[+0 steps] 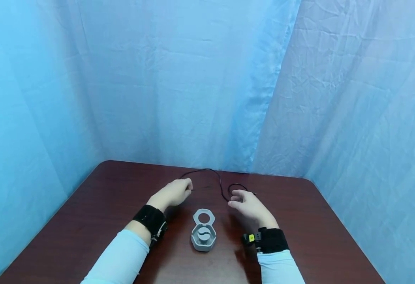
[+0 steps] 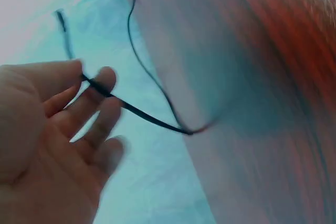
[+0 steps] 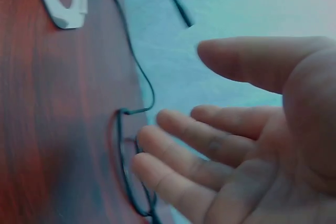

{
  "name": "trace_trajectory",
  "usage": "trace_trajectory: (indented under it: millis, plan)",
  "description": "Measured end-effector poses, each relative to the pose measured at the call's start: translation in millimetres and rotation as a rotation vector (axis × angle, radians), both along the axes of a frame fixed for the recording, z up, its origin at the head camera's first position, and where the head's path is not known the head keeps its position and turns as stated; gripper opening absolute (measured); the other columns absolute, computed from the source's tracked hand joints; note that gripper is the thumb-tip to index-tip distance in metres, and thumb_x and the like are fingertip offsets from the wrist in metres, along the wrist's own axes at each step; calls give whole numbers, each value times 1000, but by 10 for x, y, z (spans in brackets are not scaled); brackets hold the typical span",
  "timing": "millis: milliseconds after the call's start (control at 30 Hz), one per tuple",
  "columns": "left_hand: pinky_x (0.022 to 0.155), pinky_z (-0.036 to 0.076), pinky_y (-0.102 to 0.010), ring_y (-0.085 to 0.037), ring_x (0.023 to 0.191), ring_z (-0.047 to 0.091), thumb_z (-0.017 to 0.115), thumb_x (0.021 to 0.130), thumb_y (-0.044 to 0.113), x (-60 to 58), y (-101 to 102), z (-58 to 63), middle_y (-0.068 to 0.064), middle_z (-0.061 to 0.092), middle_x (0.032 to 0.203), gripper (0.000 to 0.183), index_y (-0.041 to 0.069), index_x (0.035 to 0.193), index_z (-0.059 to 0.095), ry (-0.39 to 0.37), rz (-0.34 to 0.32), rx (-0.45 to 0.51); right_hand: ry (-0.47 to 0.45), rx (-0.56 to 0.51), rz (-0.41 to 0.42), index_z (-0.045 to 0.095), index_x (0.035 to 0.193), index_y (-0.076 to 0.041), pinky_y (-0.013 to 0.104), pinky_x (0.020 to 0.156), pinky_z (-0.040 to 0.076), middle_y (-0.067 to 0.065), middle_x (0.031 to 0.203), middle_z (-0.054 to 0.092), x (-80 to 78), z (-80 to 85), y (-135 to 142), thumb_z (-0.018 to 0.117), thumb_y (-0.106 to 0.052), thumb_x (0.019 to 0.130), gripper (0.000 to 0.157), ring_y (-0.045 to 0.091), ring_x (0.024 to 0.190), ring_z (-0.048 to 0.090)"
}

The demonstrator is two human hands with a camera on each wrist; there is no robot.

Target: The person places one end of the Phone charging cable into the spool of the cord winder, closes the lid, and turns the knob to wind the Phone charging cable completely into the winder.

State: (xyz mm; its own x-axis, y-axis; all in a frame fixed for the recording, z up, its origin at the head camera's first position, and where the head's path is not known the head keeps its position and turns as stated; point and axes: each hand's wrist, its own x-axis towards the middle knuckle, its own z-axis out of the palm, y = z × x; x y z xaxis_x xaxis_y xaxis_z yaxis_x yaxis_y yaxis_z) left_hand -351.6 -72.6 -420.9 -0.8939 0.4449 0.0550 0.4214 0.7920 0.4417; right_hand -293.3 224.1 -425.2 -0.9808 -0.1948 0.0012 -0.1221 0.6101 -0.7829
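A thin black cable runs across the far part of the table, from my left hand to a loop beside my right. My left hand pinches the cable between thumb and fingertips, close to one end; its dark plug tip sticks out past the thumb. Raised on the right, my right hand has its fingers spread and slightly bent, holding nothing. The looped cable lies behind its fingertips. Between the wrists stands a small grey octagonal case, its ring-shaped lid swung back.
The dark reddish-brown table has rounded far corners. Pale blue curtains hang behind it and along both sides. Each wrist wears a black strap with a camera.
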Motion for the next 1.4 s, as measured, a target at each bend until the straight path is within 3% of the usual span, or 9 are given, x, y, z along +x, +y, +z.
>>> trace_trajectory:
  millis: [100,200,400,700,800,1000,1200,1400]
  plan:
    - [93,42,-44,-22,102,54,56,106,17,22,-56,77,1,61,102,14,11,116,63,115,15,51,63,-29,-15,51,148,-5,50,98,50,13,133,63,17,82,14,65,-21,101,51,31,125,58]
    - [89,44,-43,-20,98,56,53,108,18,58,-90,148,2,62,101,14,11,118,60,178,19,130,140,-45,-9,52,148,-9,49,97,51,13,134,63,38,167,-1,65,-21,102,50,30,124,59]
    - [67,48,-35,-14,75,55,46,111,20,214,-67,280,4,60,97,14,13,120,54,136,-39,297,339,-87,13,57,143,-13,50,99,50,11,136,62,139,360,-62,67,-26,101,45,26,125,58]
    - [66,47,-33,-13,71,53,51,109,19,492,90,377,4,59,93,12,13,118,56,163,-138,272,650,36,130,66,133,-16,44,90,53,-3,128,65,291,493,-214,71,-19,98,35,15,116,61]
    - [68,48,-31,-11,75,55,53,108,20,575,146,385,6,62,97,11,15,117,58,172,-172,259,651,58,195,69,128,-15,41,87,55,-4,121,67,313,486,-245,72,-17,97,31,13,109,64]
    - [66,49,-28,-10,73,53,55,107,18,700,252,365,7,60,93,8,15,113,60,179,-241,258,551,53,301,74,118,-14,31,73,57,-6,110,71,346,466,-282,71,-16,98,20,8,88,65]
    - [69,49,-26,-9,76,54,58,106,20,762,299,332,9,61,96,10,15,113,64,243,-245,237,543,135,323,78,110,-18,28,66,51,-10,95,69,326,436,-283,65,-22,103,15,6,74,57]
    - [76,51,-29,-6,83,57,57,107,23,703,223,261,9,64,100,16,17,115,70,289,-237,160,516,178,311,77,103,-23,29,68,51,-9,89,67,298,414,-183,63,-21,103,13,7,73,55]
